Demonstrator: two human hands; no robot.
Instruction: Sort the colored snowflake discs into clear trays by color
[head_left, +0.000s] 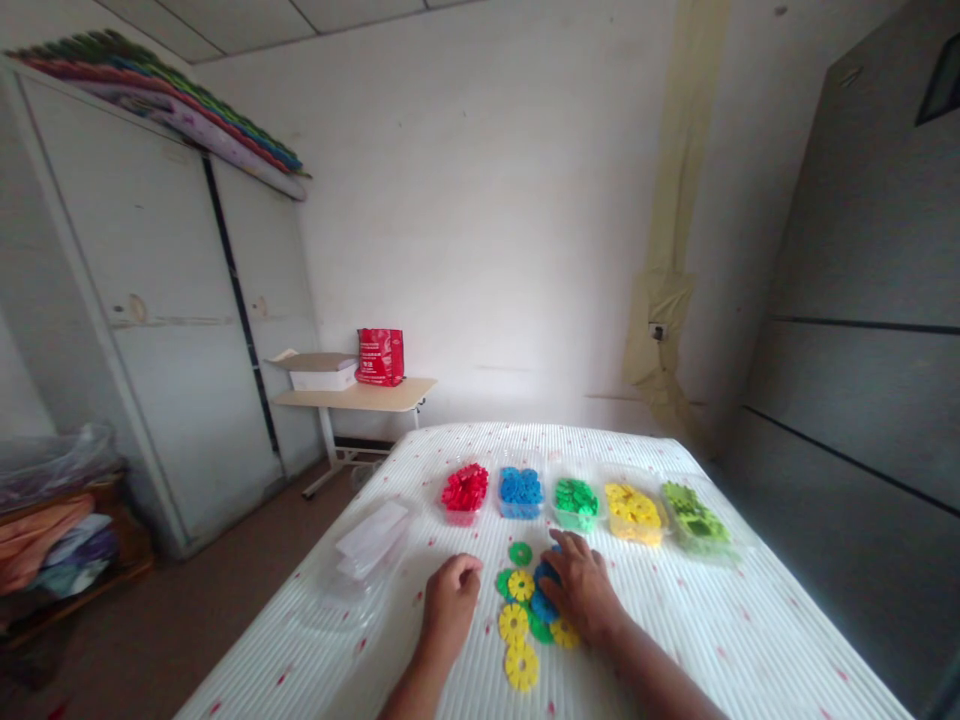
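Observation:
Loose notched plastic discs lie in a pile on the cloth-covered table, among them a yellow disc (521,666), a green disc (520,553) and a blue disc (544,606). My right hand (581,585) reaches over the pile's right side, fingers spread and touching the blue discs, partly covering them. Left of the pile, apart from it, is my left hand (452,595), its fingers curled in and no piece showing in them. Behind my hands stand clear tubs of red pieces (466,490), blue pieces (520,487), green pieces (576,497), yellow pieces (634,506) and light green pieces (694,513).
A crumpled clear plastic bag (367,550) with something white in it lies on the table's left. Further back, a small desk (360,395) carries a red bag (380,357) and a white box (322,377). A cabinet (150,270) stands at the left.

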